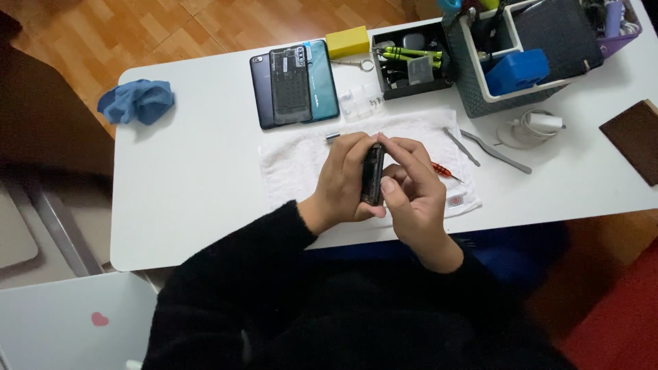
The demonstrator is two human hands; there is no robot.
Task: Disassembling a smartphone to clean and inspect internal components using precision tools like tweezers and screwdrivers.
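I held the dark phone on edge between both hands, above the white towel spread on the surface. My left hand was closed around its lower half, thumb under the bottom end. My right hand gripped the other side, fingertips pinching near the top edge. Which part of the edge my fingers were working on I could not tell; they covered it.

To do this well, I judged the grip had to stay firm but light, with pressure along the frame and not across the thin body. Keeping it low over the towel seemed wise, so a slip would land soft.

The red-handled screwdriver lay just beside my right hand on the towel, and the metal tweezers and a grey pry tool lay a little beyond. Three phone backs sat near the far edge, with a blue cloth well apart to the left.
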